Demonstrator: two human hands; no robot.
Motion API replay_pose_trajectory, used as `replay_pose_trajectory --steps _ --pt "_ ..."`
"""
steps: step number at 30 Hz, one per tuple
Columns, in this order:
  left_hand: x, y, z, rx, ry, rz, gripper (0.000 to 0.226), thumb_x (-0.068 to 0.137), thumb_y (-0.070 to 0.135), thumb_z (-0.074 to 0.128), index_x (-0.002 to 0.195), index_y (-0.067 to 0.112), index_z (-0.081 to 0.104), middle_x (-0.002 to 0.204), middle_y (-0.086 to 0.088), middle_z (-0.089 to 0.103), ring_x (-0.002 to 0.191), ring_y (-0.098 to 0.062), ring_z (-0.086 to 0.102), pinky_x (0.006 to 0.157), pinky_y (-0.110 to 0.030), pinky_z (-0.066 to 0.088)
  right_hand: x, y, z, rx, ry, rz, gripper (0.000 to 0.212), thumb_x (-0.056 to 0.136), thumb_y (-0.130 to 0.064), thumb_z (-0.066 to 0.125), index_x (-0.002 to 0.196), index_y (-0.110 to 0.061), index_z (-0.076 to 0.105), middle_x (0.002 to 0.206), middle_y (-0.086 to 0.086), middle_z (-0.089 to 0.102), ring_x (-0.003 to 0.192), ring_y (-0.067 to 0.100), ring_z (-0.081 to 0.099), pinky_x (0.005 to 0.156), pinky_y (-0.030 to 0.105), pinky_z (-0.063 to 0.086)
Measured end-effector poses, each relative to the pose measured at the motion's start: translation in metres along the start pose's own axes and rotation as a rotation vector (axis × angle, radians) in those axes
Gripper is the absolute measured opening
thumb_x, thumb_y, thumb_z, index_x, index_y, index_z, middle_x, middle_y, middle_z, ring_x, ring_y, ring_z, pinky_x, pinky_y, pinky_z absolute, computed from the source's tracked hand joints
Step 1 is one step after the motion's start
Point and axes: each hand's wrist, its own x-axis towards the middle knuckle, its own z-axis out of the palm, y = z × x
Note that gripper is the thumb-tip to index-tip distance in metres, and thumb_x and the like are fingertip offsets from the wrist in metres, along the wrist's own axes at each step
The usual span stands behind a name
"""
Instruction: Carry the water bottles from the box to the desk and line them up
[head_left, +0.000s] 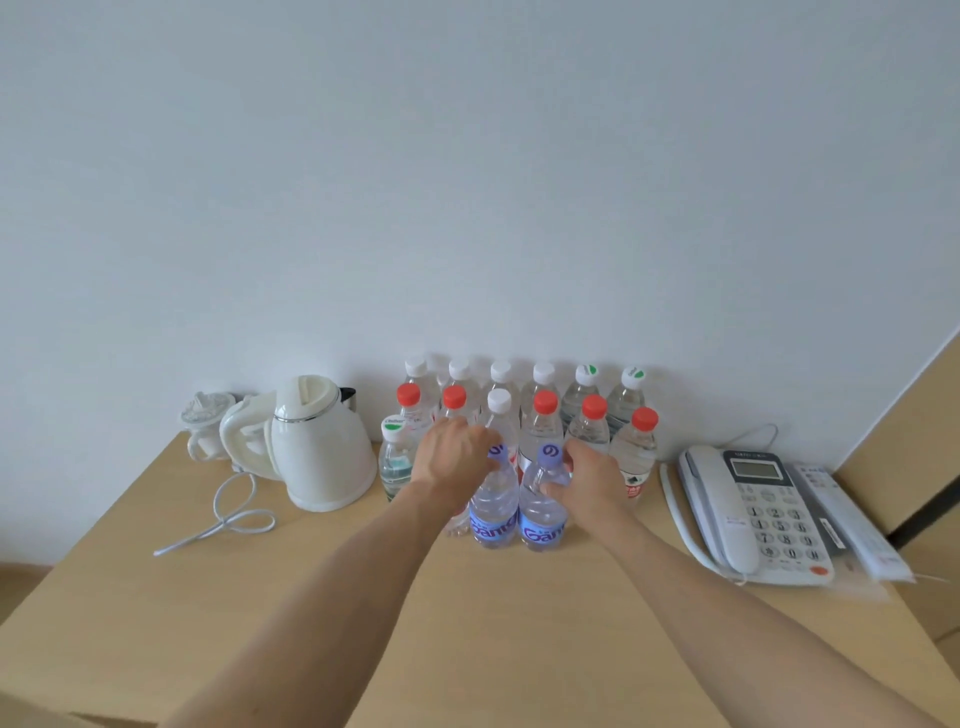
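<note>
Two purple-capped bottles upright on the tabletop (519, 623), touching, front of the bottle rows: my left hand (452, 457) grips the left bottle (493, 512), right hand (592, 478) grips the right bottle (543, 514), fingers curled round both.

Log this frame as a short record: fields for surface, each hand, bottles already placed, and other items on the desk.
surface: wooden desk against a white wall
left hand: left hand grips the neck of the left purple-capped bottle
right hand: right hand grips the right purple-capped bottle
held bottles: upright, side by side, bases at desk level
bottles placed: rows of standing bottles by the wall, with white, red and green-marked caps
other items: white kettle at left, desk phone at right
box: not in view
</note>
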Motion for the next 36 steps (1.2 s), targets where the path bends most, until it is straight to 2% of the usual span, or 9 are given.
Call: replay_pose_trajectory --steps 6,15,21,23,25,27,32,34,36 --pt "0.005 0.000 0.003 -0.020 -0.011 -0.026 0.024 0.094 0.039 0.067 0.114 0.029 0.074 0.099 -0.004 0.074 0.095 -0.026 0.066 0.077 -0.032 0.051 0.000 0.001 -0.002 -0.001 -0.014 -0.009 0.032 0.078 -0.014 0.082 0.102 -0.011 0.062 0.099 0.001 0.065 0.093 0.022 0.061 0.078 0.028 0.044" --pt "0.007 0.002 0.002 -0.144 -0.031 -0.090 0.028 0.088 0.039 0.074 0.116 0.033 0.074 0.102 -0.002 0.075 0.097 -0.026 0.068 0.077 -0.033 0.051 -0.006 0.006 0.000 0.040 0.024 -0.011 0.034 0.078 -0.016 0.082 0.104 -0.011 0.062 0.096 -0.005 0.062 0.083 0.017 0.055 0.072 0.025 0.037" --pt "0.001 0.003 -0.001 -0.165 0.005 -0.091 0.029 0.088 0.036 0.074 0.117 0.033 0.074 0.100 -0.005 0.075 0.095 -0.028 0.067 0.075 -0.033 0.049 -0.007 0.004 0.002 0.004 0.037 0.015 0.032 0.081 -0.020 0.080 0.105 -0.010 0.061 0.099 0.001 0.065 0.088 0.022 0.059 0.073 0.031 0.044" --pt "-0.001 0.002 -0.001 -0.160 0.013 -0.081 0.028 0.089 0.036 0.073 0.118 0.034 0.074 0.100 -0.005 0.074 0.096 -0.029 0.067 0.076 -0.033 0.049 -0.010 0.001 0.001 -0.042 0.043 0.004 0.035 0.082 -0.021 0.079 0.110 -0.010 0.061 0.105 0.004 0.066 0.096 0.026 0.061 0.080 0.035 0.049" --pt "-0.004 0.000 0.001 -0.159 0.017 -0.058 0.030 0.091 0.036 0.070 0.121 0.035 0.072 0.103 -0.007 0.070 0.098 -0.029 0.064 0.078 -0.033 0.047 -0.015 -0.002 0.001 -0.051 0.082 -0.050 0.044 0.083 -0.018 0.077 0.122 -0.010 0.059 0.116 0.007 0.065 0.107 0.028 0.060 0.087 0.041 0.050" --pt "-0.008 -0.004 0.004 -0.154 0.013 -0.033 0.033 0.093 0.035 0.069 0.126 0.037 0.069 0.105 -0.008 0.065 0.101 -0.031 0.061 0.080 -0.033 0.045 -0.021 -0.005 0.002 -0.073 0.127 -0.123 0.050 0.084 -0.013 0.075 0.131 -0.012 0.056 0.123 0.008 0.062 0.111 0.030 0.059 0.088 0.043 0.050" --pt "-0.011 -0.004 0.004 -0.136 0.003 -0.011 0.031 0.095 0.037 0.066 0.126 0.037 0.069 0.102 -0.009 0.060 0.099 -0.032 0.060 0.080 -0.032 0.040 -0.030 -0.009 0.003 -0.123 0.134 -0.180 0.055 0.084 0.005 0.064 0.136 -0.012 0.057 0.131 0.006 0.060 0.117 0.029 0.059 0.093 0.037 0.048" --pt "-0.010 -0.003 0.002 -0.138 -0.003 -0.012 0.030 0.095 0.031 0.065 0.125 0.036 0.070 0.102 -0.009 0.060 0.098 -0.032 0.060 0.078 -0.032 0.039 -0.032 -0.009 0.002 -0.145 0.123 -0.163 0.061 0.083 0.008 0.060 0.140 -0.015 0.055 0.132 0.006 0.059 0.117 0.028 0.059 0.093 0.035 0.048" --pt "-0.010 -0.004 0.003 -0.138 -0.007 -0.005 0.037 0.096 0.016 0.060 0.127 0.035 0.069 0.102 -0.010 0.060 0.098 -0.034 0.059 0.076 -0.032 0.037 -0.035 -0.008 0.001 -0.168 0.108 -0.141 0.067 0.083 0.010 0.058 0.142 -0.020 0.053 0.130 0.007 0.059 0.115 0.029 0.059 0.089 0.036 0.048"
